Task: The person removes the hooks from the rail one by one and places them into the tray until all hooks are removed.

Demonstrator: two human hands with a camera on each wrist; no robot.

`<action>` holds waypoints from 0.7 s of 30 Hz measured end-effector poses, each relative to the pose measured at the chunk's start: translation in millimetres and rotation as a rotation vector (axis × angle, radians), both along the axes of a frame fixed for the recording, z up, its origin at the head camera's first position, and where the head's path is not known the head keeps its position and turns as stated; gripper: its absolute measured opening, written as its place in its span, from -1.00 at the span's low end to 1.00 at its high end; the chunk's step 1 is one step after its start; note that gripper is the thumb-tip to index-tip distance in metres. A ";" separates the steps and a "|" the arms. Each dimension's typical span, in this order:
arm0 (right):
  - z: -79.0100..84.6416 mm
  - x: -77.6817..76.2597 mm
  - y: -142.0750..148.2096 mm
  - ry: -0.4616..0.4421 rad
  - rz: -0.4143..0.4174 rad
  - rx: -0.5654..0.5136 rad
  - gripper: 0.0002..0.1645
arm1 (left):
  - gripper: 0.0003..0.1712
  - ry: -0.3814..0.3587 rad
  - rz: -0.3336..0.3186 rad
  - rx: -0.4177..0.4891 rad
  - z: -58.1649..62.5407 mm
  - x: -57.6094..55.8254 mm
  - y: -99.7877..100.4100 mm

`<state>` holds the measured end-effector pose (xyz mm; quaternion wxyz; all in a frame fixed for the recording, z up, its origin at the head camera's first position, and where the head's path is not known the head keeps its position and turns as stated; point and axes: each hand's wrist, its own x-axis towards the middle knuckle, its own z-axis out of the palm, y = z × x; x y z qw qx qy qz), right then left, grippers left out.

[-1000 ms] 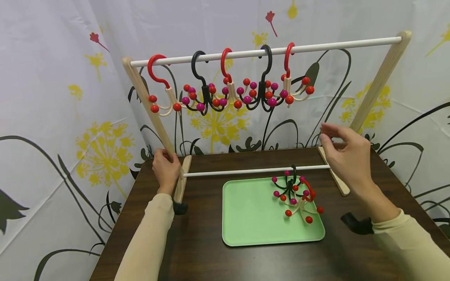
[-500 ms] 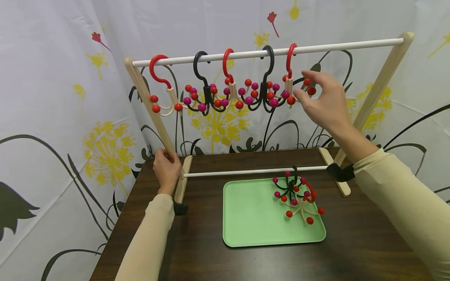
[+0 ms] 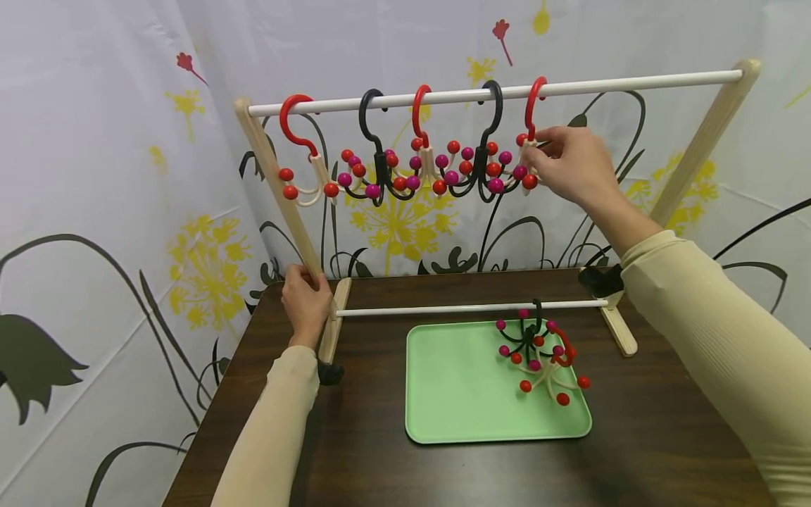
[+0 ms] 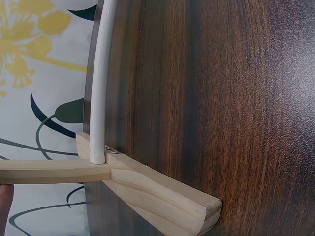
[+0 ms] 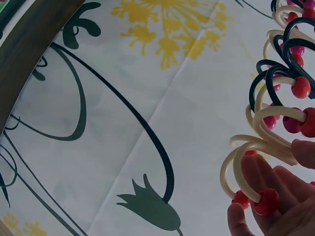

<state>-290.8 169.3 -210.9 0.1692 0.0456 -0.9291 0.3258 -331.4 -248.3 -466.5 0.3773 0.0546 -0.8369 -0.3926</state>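
My right hand pinches the cream stem of the rightmost multi-arm hanger, which hangs by its red hook from the white upper rod. In the right wrist view, thumb and fingers meet at that hanger's cream arms, tipped with red balls. Low on the rack's left wooden post, my left hand grips the wood; only a fingertip shows in the left wrist view. To the left along the rod hang several more hangers, including a black one with balls on its arms.
A green tray lies on the dark wood table. On its right side lie a black hanger and a red-hooked cream hanger, touching or overlapping. The lower white rod runs behind it, between the wooden feet.
My right hand has risen up and left from beside the right post and taken hold of the rightmost hanger's stem. The left hand stays on the left post. The view has shifted slightly.
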 end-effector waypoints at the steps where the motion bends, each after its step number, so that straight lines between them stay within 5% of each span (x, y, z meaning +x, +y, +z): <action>1: -0.1 -1.1 0.1 -0.001 -0.004 0.007 -0.38 | -0.78 0.001 0.000 -0.001 -0.4 -0.3 0.0; 21: 0.4 -5.1 7.5 0.056 -0.055 0.032 -0.47 | -0.77 0.006 0.006 -0.009 -1.1 -3.7 -0.4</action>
